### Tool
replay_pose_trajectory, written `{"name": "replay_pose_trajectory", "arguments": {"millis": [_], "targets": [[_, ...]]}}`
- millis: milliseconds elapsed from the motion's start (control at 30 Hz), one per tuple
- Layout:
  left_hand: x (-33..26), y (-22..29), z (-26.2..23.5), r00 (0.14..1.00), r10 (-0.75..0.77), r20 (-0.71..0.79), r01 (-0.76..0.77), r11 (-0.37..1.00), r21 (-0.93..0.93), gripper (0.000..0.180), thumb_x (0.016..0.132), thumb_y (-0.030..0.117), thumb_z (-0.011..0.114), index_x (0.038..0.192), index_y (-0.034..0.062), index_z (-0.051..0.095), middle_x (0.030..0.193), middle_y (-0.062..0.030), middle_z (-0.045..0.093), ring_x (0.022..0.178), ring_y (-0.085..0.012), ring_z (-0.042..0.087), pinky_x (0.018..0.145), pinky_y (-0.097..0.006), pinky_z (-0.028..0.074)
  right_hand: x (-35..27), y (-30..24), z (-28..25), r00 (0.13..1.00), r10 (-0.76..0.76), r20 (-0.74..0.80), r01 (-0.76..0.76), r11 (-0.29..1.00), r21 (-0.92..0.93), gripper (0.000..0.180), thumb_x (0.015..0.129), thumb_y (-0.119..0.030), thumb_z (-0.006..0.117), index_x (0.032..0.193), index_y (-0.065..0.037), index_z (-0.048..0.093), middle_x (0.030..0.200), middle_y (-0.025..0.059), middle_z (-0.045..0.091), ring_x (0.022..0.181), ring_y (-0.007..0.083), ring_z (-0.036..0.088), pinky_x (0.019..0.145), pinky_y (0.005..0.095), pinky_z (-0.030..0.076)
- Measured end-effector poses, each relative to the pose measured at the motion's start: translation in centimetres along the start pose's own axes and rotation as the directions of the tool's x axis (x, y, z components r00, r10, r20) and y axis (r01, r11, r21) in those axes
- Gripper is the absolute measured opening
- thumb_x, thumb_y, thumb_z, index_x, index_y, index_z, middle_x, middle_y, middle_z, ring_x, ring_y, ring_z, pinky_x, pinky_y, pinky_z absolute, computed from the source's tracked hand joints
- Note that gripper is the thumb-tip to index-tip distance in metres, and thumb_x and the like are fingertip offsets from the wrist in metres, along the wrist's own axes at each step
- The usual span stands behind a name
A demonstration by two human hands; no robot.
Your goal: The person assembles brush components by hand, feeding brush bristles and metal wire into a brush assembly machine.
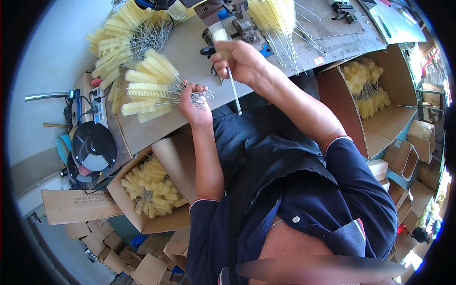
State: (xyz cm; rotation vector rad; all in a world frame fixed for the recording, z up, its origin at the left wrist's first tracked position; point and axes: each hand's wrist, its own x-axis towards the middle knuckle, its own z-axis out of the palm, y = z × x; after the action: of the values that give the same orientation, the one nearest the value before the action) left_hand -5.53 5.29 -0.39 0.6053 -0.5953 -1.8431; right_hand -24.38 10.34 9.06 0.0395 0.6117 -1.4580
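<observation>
My left hand is closed round the wire stems of a fanned bunch of bottle brushes. Their pale yellow bristle heads spread to the left, and the looped wire ends stick out to the right of my fist. My right hand, slightly blurred, is closed on a single bottle brush. Its bristles show above the fingers, and a twisted stem hangs below toward my apron. Just behind that hand stands a bench machine with a black lever knob, partly hidden by my fingers.
More brushes lie fanned at the table's back left, others right of the machine. Open cartons of brushes stand beside the table, one at lower left and one at right. A black cut-off saw is at left.
</observation>
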Motion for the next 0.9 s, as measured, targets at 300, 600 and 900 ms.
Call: {"name": "replay_pose_trajectory", "arguments": {"millis": [300, 600, 900], "targets": [[-0.5, 0.0, 0.4, 1.0, 0.008, 0.001, -0.008, 0.999, 0.046, 0.023, 0.092, 0.008, 0.061, 0.114, 0.0023, 0.055, 0.082, -0.0049, 0.056, 0.077, -0.0185, 0.055, 0.079, -0.038, 0.048, -3.1, 1.0, -3.4, 0.996, -0.03, -0.086, 0.006, 0.963, -0.269, 0.031, 0.105, -0.032, 0.05, 0.081, -0.014, 0.041, 0.061, -0.0044, 0.036, 0.045, 0.0059, 0.026, 0.039, 0.0235, 0.02], [-0.4, -0.1, 0.3, 0.999, 0.035, -0.028, -0.033, 0.998, 0.061, 0.024, 0.091, 0.009, 0.062, 0.113, 0.002, 0.057, 0.084, -0.0057, 0.059, 0.075, -0.0186, 0.059, 0.074, -0.039, 0.051, -3.7, -2.4, -6.2, 0.99, -0.132, -0.04, 0.125, 0.98, -0.153, 0.033, 0.107, -0.034, 0.047, 0.081, -0.014, 0.038, 0.06, -0.0038, 0.034, 0.046, 0.0062, 0.029, 0.037, 0.0221, 0.022], [-0.4, -0.1, 0.4, 1.0, 0.011, -0.018, -0.01, 0.995, 0.099, 0.022, 0.095, 0.014, 0.062, 0.114, 0.0037, 0.057, 0.086, -0.0048, 0.058, 0.079, -0.0185, 0.057, 0.08, -0.039, 0.049, -3.6, -3.3, -5.8, 0.993, -0.114, -0.044, 0.107, 0.986, -0.131, 0.031, 0.106, -0.032, 0.048, 0.082, -0.015, 0.039, 0.059, -0.0046, 0.034, 0.044, 0.0055, 0.028, 0.036, 0.0215, 0.021]]}}
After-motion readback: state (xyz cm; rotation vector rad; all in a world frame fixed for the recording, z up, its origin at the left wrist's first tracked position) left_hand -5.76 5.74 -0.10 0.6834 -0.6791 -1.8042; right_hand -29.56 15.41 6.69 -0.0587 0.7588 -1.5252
